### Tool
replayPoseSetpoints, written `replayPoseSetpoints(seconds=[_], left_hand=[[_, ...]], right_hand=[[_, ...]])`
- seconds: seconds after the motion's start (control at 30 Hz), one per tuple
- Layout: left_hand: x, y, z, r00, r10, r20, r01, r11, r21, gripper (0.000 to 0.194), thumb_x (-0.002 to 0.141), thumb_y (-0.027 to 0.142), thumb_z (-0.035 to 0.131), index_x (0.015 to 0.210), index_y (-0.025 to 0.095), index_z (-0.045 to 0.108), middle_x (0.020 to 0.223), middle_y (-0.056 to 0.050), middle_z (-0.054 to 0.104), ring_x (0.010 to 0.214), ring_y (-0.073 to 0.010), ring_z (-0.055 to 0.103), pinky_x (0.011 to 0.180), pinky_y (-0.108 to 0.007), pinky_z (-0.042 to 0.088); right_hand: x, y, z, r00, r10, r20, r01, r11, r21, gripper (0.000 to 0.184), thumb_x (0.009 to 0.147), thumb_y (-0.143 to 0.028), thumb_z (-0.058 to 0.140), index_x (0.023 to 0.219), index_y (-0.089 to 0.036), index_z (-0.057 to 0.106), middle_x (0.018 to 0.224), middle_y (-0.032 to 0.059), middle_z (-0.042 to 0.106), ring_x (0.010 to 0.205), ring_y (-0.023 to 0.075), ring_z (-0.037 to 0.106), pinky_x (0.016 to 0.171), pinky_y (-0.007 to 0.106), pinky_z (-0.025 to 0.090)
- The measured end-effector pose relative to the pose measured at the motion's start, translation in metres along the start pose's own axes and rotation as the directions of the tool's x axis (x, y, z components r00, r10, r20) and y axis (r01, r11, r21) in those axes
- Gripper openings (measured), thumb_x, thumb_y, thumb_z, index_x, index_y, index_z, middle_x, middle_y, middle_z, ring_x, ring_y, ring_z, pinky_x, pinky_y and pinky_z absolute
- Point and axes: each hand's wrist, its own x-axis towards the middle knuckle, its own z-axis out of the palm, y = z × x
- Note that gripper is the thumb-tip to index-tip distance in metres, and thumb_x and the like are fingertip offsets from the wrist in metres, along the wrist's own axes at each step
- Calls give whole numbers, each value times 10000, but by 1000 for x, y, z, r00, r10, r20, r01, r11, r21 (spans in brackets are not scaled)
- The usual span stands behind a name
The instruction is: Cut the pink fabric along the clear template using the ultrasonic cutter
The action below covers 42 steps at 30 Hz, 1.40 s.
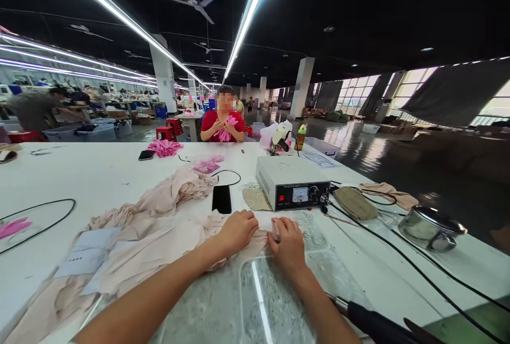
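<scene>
My left hand (pixel 238 230) rests closed on a piece of beige fabric (pixel 167 238) at the near middle of the white table (pixel 99 174), fingers curled and pinching the cloth. My right hand (pixel 289 243) is beside it, fingers closed round a small thin tool (pixel 274 230) pressed to the same fabric edge. Both hands work over a clear glass plate (pixel 271 291). Just behind them stands a white control box (pixel 292 189) with a meter and knobs.
A black phone (pixel 222 198) lies left of the box. Black cables (pixel 398 254) run right across the table, past a metal pot lid (pixel 430 224) and a beige pouch (pixel 354 203). A person in red (pixel 222 123) sits opposite holding pink fabric. More pink pieces (pixel 165 147) lie nearby.
</scene>
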Motion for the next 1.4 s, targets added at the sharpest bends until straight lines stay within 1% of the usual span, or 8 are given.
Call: replayPoseSetpoints(seconds=[0.13, 0.3, 0.57, 0.77, 1.0, 1.17, 1.33, 1.4], left_hand=[[-35, 10, -4, 988, 152, 38, -153, 988, 12, 205, 962, 134, 483, 836, 162, 643, 906, -55, 661, 864, -189, 612, 825, -324, 438], [-94, 11, 3, 956, 259, 139, -260, 965, -13, 154, 883, 106, 586, 748, 178, 606, 792, -20, 648, 748, -164, 592, 840, -310, 411], [-151, -4, -13, 937, 282, 206, -267, 959, -98, 259, 810, 29, 560, 608, 190, 535, 671, -3, 588, 622, -153, 511, 851, -312, 391], [-143, 11, -24, 940, 245, 238, -238, 969, -58, 187, 879, 168, 611, 694, 187, 618, 747, -32, 640, 689, -187, 584, 741, -315, 412], [-128, 45, 16, 917, 379, 127, -350, 915, -203, 256, 968, 248, 559, 1220, 221, 593, 1312, -76, 602, 1222, -243, 533, 1071, -350, 328], [-136, 36, 25, 921, 377, 99, -353, 914, -199, 264, 970, 229, 544, 1229, 215, 588, 1304, -85, 609, 1211, -255, 548, 1088, -389, 327], [-129, 38, 20, 897, 432, 88, -415, 895, -160, 200, 976, 222, 521, 1156, 184, 599, 1231, -97, 637, 1139, -233, 579, 1068, -372, 348], [-128, 39, 21, 893, 447, 56, -437, 889, -138, 183, 964, 213, 536, 1132, 177, 599, 1193, -99, 646, 1111, -230, 587, 1051, -372, 363]], right_hand=[[-9, -3, -14, 997, -73, 20, 74, 995, -65, 140, 847, -129, 595, 971, -171, 645, 928, 36, 620, 908, 202, 573, 817, 375, 471], [-61, -16, -45, 955, -282, 94, 282, 959, 13, 335, 710, 42, 477, 860, -209, 642, 838, 44, 608, 823, 210, 551, 732, 324, 454], [-124, -52, -77, 879, -436, 191, 404, 896, 186, 399, 710, 39, 415, 972, -207, 589, 795, 45, 589, 722, 195, 549, 659, 314, 463], [-115, -64, -96, 860, -472, 194, 408, 864, 294, 430, 739, -18, 439, 1103, -195, 585, 892, 76, 637, 781, 191, 605, 680, 303, 530], [-109, -36, -81, 893, -419, 162, 422, 906, 15, 321, 907, -178, 474, 1197, -207, 609, 1132, 70, 700, 1015, 242, 628, 839, 386, 548], [-117, -11, -89, 957, -278, 76, 286, 951, -120, 356, 939, -209, 446, 1258, -105, 564, 1147, 181, 680, 1021, 324, 623, 789, 481, 549], [-114, -32, -91, 849, -491, 194, 485, 871, 83, 394, 903, -132, 462, 1273, -204, 577, 1250, 53, 662, 1173, 232, 579, 931, 375, 531], [-112, -33, -84, 870, -460, 177, 465, 885, 15, 354, 924, -150, 436, 1233, -195, 603, 1211, 50, 682, 1130, 227, 603, 906, 368, 545]])
